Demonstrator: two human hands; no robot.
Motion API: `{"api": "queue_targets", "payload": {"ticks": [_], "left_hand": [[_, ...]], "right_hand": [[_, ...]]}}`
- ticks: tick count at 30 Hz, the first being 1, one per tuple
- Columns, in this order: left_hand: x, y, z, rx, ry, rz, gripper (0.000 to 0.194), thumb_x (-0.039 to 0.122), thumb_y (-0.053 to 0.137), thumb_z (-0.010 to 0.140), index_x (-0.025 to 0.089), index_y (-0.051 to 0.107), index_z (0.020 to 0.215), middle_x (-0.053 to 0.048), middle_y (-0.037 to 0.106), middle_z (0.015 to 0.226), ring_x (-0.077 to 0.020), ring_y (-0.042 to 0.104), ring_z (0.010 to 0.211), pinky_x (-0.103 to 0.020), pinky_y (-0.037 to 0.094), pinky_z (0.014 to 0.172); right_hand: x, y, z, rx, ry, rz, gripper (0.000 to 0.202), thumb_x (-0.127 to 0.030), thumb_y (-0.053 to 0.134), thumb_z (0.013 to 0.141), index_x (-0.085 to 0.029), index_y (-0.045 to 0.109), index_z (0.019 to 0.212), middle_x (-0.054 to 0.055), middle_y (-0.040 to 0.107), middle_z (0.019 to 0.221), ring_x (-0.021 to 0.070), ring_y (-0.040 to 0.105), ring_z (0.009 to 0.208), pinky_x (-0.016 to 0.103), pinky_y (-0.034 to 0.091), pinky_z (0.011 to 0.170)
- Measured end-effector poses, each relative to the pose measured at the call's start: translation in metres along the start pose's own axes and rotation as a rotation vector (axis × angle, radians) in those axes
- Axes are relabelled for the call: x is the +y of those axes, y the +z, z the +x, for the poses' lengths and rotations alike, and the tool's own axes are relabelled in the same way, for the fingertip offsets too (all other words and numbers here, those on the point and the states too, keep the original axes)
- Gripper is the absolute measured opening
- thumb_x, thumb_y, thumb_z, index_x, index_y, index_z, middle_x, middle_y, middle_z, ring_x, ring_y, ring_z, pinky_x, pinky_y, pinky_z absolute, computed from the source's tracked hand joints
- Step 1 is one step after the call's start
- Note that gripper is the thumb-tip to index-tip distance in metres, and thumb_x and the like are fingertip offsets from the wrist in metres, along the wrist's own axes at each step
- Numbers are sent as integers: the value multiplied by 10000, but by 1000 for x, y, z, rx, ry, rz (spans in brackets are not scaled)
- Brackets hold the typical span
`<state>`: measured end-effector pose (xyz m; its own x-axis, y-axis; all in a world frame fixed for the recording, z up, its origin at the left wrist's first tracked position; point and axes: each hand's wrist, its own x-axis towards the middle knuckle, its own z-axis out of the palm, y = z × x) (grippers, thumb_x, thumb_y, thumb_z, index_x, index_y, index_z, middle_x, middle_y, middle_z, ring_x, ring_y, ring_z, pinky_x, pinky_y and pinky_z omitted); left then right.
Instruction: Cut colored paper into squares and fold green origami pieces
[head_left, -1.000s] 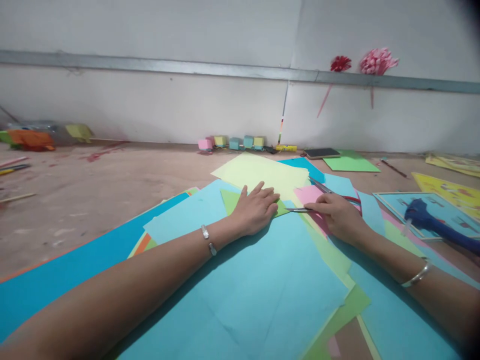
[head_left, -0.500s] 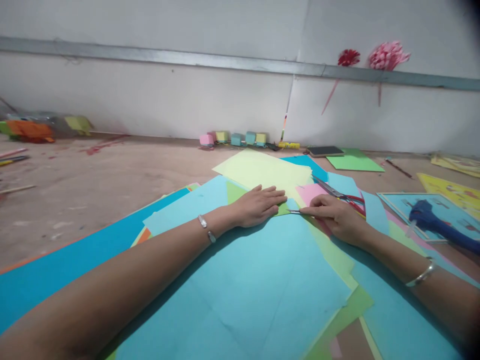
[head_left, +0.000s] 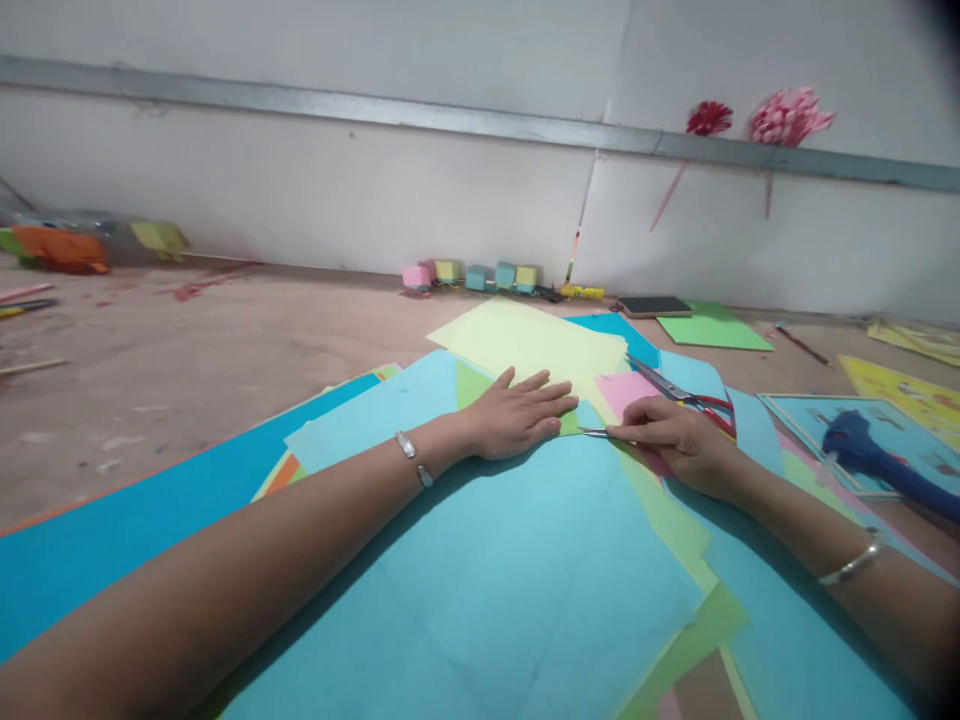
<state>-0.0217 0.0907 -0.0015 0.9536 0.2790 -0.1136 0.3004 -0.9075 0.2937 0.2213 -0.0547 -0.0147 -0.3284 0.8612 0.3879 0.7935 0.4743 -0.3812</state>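
My left hand (head_left: 521,415) lies flat, its fingers spread over a small green paper piece (head_left: 571,422) on a large light blue sheet (head_left: 480,570). My right hand (head_left: 671,440) pinches a slim, pointed metal tool (head_left: 592,433); most of it is hidden in the fingers, so its kind is unclear. Its tip touches or hovers just over the paper at the green piece's lower edge. Just behind the right hand rest red-handled scissors (head_left: 679,390) on a pink sheet (head_left: 622,390). A pale yellow sheet (head_left: 525,340) lies beyond both hands.
A blue glue gun (head_left: 862,455) lies at the right on a light blue picture card (head_left: 787,415). Farther back are a dark phone-like slab (head_left: 656,307), a green sheet (head_left: 720,328) and several small paper cubes (head_left: 476,277) along the wall (head_left: 300,190).
The fingers of my left hand have spread a little wider. My right hand still holds the pointed tool at nearly the same place. The view has shifted slightly.
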Motion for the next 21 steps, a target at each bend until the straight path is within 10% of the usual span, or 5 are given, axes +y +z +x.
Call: {"api": "queue_targets", "payload": {"ticks": [21], "left_hand": [[5,0,-1,15,-11,15,543,458,189,1024,307,239,1543,18,147,1633,-257,72,1513,-599,19,1170]], "right_hand": [[-30,5,3,11,-43,-113,379,-145,413,967,-258,734,1136,59,626,857,158,593,788,270,497,674]]}}
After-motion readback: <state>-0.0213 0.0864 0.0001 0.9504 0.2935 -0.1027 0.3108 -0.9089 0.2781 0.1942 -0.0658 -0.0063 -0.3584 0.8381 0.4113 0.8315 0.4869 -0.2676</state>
